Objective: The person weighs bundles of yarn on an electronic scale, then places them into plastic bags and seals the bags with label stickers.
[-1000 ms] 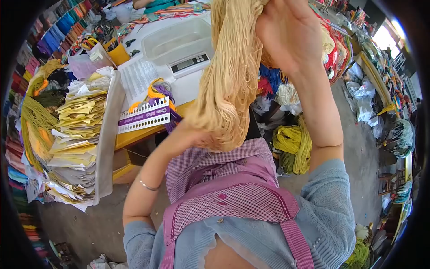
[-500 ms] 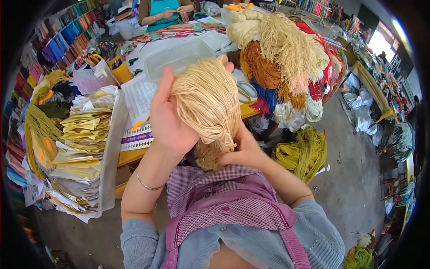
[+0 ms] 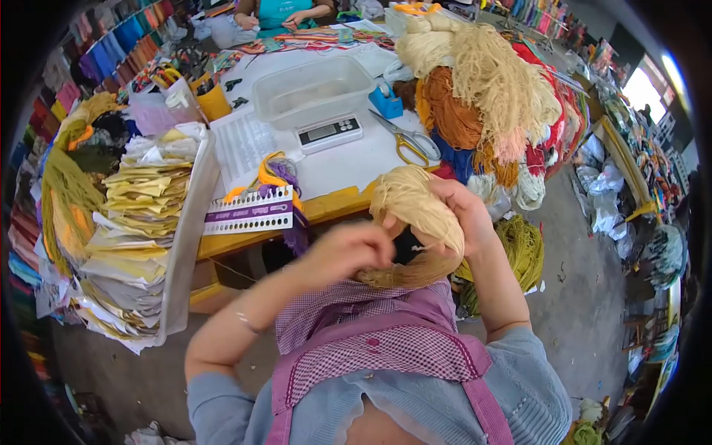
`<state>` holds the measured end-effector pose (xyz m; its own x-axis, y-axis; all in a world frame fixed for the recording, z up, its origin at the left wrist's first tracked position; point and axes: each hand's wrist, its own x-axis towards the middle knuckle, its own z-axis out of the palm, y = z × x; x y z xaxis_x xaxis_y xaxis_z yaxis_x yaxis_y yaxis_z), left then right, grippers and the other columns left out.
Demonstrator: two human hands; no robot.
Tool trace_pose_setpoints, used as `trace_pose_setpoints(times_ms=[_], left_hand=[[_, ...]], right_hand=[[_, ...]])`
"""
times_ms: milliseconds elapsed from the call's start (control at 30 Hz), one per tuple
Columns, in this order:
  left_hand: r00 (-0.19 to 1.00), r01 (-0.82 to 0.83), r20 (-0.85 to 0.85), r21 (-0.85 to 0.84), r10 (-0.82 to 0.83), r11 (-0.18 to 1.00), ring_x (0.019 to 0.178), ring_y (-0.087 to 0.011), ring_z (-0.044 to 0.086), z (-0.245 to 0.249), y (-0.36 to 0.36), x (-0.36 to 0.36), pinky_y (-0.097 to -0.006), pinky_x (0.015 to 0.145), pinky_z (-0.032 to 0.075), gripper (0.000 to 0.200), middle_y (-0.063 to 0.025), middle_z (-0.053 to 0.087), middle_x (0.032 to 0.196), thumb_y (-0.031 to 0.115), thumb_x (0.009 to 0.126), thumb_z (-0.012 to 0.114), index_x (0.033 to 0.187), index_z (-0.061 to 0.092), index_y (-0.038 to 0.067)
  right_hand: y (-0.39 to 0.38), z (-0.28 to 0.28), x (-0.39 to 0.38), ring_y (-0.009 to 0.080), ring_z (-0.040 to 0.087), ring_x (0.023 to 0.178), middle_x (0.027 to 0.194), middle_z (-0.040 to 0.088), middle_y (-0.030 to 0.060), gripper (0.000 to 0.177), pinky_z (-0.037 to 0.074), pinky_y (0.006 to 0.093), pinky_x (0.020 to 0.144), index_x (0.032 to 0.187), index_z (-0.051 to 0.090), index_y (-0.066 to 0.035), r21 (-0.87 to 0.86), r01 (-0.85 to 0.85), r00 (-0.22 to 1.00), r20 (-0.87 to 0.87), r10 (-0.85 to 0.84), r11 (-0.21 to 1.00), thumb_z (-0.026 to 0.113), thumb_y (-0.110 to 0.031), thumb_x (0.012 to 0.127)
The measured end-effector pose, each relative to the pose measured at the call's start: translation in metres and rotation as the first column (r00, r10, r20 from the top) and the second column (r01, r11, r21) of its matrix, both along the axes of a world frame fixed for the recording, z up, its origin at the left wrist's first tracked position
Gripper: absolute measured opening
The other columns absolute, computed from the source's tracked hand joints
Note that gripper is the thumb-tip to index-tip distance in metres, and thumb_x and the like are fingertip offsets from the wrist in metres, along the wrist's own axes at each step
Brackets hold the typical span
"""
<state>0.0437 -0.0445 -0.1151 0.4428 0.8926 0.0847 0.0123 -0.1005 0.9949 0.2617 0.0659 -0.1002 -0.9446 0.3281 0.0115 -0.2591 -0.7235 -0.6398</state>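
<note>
A cream skein of yarn [image 3: 419, 202] hangs in a loop just above my lap, at the table's front edge. My right hand [image 3: 469, 215] is wrapped round the upper right side of the loop. On its left side is my left hand [image 3: 348, 252], blurred by motion, with its fingers curled at the loop's opening; whether they grip any strands is hard to tell. Beyond the skein, scissors [image 3: 410, 141] with yellow handles lie on the table beside a digital scale [image 3: 330, 133]. A purple and white card with holes [image 3: 248, 213] sticks out over the table's edge.
An empty clear plastic tub [image 3: 313, 89] stands behind the scale. At left is a bin packed with papers [image 3: 148, 245]; at right, a heap of yarn [image 3: 482, 89]. Green yarn [image 3: 521, 252] sits below it. Across the table are a co-worker's hands [image 3: 297, 18].
The skein has come down and right, and now shows as an open loop. My left hand has left its outer side and moved lower. The scale, scissors and blue tape dispenser are uncovered.
</note>
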Motion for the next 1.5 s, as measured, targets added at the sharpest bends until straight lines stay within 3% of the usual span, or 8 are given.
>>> trace_pose_setpoints(times_ms=[300,400,500,733,867,1000,1233,1500], left_hand=[[0.786,-0.380,-0.089,0.711,0.611,0.592,0.142,-0.0298,0.023,0.024,0.048,0.012,-0.0382,0.115,0.022,0.061,-0.0186,0.029,0.150,0.025,0.093,0.052,0.145,0.030,0.001],[0.728,-0.246,-0.170,0.840,0.665,0.484,0.143,-0.0379,0.017,0.062,0.044,0.014,-0.0452,0.115,0.019,0.071,-0.0203,0.022,0.154,0.030,0.089,0.056,0.147,0.026,0.002],[0.420,-0.008,-0.437,0.874,0.795,0.486,0.143,-0.0466,0.003,0.081,0.043,0.037,-0.0545,0.114,0.010,0.079,-0.0192,0.017,0.156,0.045,0.083,0.058,0.146,0.032,0.006],[-0.130,0.337,-0.582,0.736,0.803,0.588,0.144,-0.0397,0.011,0.045,0.007,-0.144,-0.0518,0.117,0.006,0.073,-0.0164,0.021,0.156,0.043,0.087,0.056,0.147,0.033,0.010],[0.198,-0.163,-0.706,0.661,0.680,0.733,0.144,-0.0390,0.013,0.011,0.005,-0.124,-0.0433,0.118,0.012,0.077,-0.0157,0.020,0.156,0.037,0.088,0.057,0.149,0.023,0.004],[0.307,0.061,-0.722,0.665,0.620,0.744,0.144,-0.0352,0.017,0.030,-0.003,-0.067,-0.0412,0.116,0.019,0.075,-0.0151,0.023,0.156,0.029,0.087,0.060,0.150,0.024,0.006],[0.419,-0.243,-0.700,0.527,0.578,0.814,0.147,-0.0302,0.009,0.033,-0.030,-0.128,-0.0380,0.118,0.013,0.087,-0.0172,0.023,0.155,0.013,0.078,0.072,0.150,0.024,0.005],[0.945,-0.075,0.318,-0.024,0.078,0.997,0.144,-0.0312,0.020,0.055,-0.019,-0.058,-0.0432,0.115,0.017,0.152,-0.0219,0.014,0.156,0.048,0.042,0.093,0.153,-0.005,0.014]], right_hand=[[-0.025,0.026,-0.003,0.0106,0.057,0.094,0.099,0.059,0.0068,0.025,0.047,0.0268,0.082,0.102,0.049,-0.005,0.827,0.522,0.614,-0.195,-0.764,0.209,0.065,-0.001,0.084],[-0.073,0.035,-0.023,0.0179,0.060,0.097,0.109,0.056,0.0115,0.019,0.048,0.0286,0.083,0.102,0.057,0.000,0.838,0.024,0.994,-0.079,0.077,0.546,0.061,0.003,0.083],[-0.065,-0.026,-0.063,0.0241,0.058,0.111,0.127,0.055,0.0127,0.043,0.047,0.0338,0.094,0.128,0.049,-0.005,0.932,0.097,0.956,0.010,-0.293,0.348,0.064,-0.007,0.088],[0.047,-0.090,0.081,0.0240,0.057,0.107,0.122,0.058,0.0146,0.054,0.047,0.0325,0.093,0.140,0.041,-0.001,0.957,0.040,0.260,-0.287,-0.922,-0.286,0.057,-0.014,0.090],[0.022,-0.095,0.087,0.0203,0.049,0.121,0.138,0.048,0.0122,0.066,0.037,0.0305,0.104,0.146,0.032,0.002,0.874,0.413,0.330,0.119,-0.937,0.256,0.060,-0.009,0.087],[-0.007,-0.107,0.064,0.0235,0.046,0.127,0.139,0.048,0.0142,0.057,0.032,0.0314,0.109,0.139,0.041,0.001,0.923,0.204,0.616,-0.380,-0.690,-0.326,0.061,-0.012,0.088],[0.026,-0.113,0.109,0.0133,0.048,0.123,0.137,0.052,0.0071,0.043,0.039,0.0284,0.102,0.133,0.052,-0.003,0.372,-0.430,0.688,0.725,0.032,0.823,0.061,-0.014,0.093],[0.126,-0.101,-0.021,0.0334,0.061,0.095,0.100,0.064,0.0189,0.024,0.048,0.0404,0.083,0.098,0.060,0.003,0.954,-0.074,0.353,-0.249,-0.902,-0.292,0.067,-0.015,0.083]])
